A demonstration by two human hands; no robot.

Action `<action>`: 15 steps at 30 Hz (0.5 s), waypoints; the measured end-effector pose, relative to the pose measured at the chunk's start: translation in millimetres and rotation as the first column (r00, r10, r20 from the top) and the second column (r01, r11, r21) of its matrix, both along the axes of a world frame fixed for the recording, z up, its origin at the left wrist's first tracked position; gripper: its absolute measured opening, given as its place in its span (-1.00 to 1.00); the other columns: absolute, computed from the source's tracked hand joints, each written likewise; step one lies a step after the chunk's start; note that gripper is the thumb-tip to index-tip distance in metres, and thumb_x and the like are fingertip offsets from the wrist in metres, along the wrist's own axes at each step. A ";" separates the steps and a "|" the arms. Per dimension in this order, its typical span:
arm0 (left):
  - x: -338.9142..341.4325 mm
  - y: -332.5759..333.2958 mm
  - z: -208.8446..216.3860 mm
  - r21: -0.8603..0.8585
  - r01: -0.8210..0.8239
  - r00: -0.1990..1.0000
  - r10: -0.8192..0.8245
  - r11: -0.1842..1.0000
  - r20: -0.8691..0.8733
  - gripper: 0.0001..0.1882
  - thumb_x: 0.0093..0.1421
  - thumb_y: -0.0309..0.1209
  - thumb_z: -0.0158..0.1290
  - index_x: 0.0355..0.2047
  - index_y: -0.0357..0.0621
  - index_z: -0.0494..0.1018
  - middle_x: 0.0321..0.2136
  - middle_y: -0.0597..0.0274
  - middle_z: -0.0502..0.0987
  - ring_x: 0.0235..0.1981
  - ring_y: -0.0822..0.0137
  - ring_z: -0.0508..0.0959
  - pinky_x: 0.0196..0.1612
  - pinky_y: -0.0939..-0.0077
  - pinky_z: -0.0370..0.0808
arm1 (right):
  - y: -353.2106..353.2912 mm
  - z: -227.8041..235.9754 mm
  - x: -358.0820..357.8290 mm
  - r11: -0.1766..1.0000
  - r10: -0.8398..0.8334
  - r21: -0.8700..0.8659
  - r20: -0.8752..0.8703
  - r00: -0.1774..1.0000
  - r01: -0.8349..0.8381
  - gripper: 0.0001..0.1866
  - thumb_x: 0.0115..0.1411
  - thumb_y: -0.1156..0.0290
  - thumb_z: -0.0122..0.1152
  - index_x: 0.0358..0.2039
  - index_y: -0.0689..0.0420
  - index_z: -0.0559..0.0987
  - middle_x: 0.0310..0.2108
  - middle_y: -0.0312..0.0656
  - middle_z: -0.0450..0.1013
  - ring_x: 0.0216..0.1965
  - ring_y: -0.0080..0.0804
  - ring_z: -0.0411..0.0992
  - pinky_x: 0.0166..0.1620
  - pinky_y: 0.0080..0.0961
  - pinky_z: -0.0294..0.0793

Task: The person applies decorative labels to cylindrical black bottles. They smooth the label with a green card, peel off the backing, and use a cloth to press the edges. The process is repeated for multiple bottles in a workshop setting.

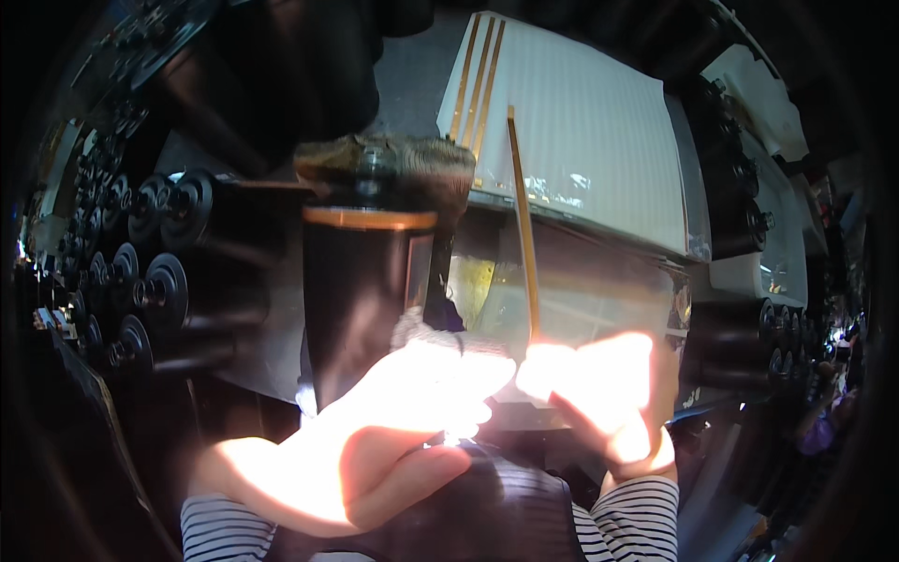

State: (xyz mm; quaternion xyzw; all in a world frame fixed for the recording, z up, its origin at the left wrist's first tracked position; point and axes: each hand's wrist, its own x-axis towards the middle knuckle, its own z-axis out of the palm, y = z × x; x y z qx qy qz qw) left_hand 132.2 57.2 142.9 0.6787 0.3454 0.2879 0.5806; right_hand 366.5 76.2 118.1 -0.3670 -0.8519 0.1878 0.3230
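At the left of centre, a black cylinder is noted upright beyond the left hand, whose fingers are curled near a blurred grey item; whether it is gripped cannot be told, owing to glare. At centre, a thin gold-brown strip is seen pinched at its lower end by the right hand, the nearer one. Its long axis is directed up the frame, top tilted slightly left.

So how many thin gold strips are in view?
4: first strip, second strip and third strip side by side on the white sheet; fourth strip in the right hand. Others may be hidden.
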 end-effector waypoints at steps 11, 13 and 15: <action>-7.4 -159.9 -40.7 0.857 0.040 0.767 0.534 0.513 -0.356 -0.83 -0.09 -0.35 0.11 -0.40 0.03 0.51 -0.28 0.31 0.37 -0.20 0.26 0.29 -0.29 0.44 0.32 | -134.1 4.0 -49.7 0.785 0.177 -0.596 -0.049 0.983 -0.171 -0.47 -0.09 0.17 0.35 -0.21 0.32 0.51 -0.44 -0.18 0.44 -0.47 -0.44 0.40 -0.43 -0.56 0.37; -33.3 -181.4 -37.8 0.770 0.036 0.761 0.482 0.637 -0.434 -0.86 -0.06 -0.40 0.18 -0.42 0.02 0.54 -0.26 0.27 0.34 -0.17 0.26 0.27 -0.33 0.51 0.31 | -155.0 -5.6 -65.8 0.839 0.044 -0.531 -0.159 0.986 -0.123 -0.66 -0.12 0.30 0.36 -0.34 0.24 0.58 -0.55 -0.22 0.45 -0.53 -0.43 0.38 -0.44 -0.55 0.33; -61.3 -185.9 -32.3 0.582 -0.021 0.791 0.370 0.813 -0.488 -0.88 -0.01 -0.40 0.16 -0.40 -0.02 0.53 -0.31 0.28 0.37 -0.24 0.30 0.33 -0.32 0.52 0.32 | -159.1 -8.9 -79.5 0.868 0.059 -0.479 -0.155 0.986 -0.128 -0.79 -0.12 0.39 0.36 -0.46 0.21 0.59 -0.59 -0.23 0.46 -0.54 -0.42 0.40 -0.45 -0.57 0.34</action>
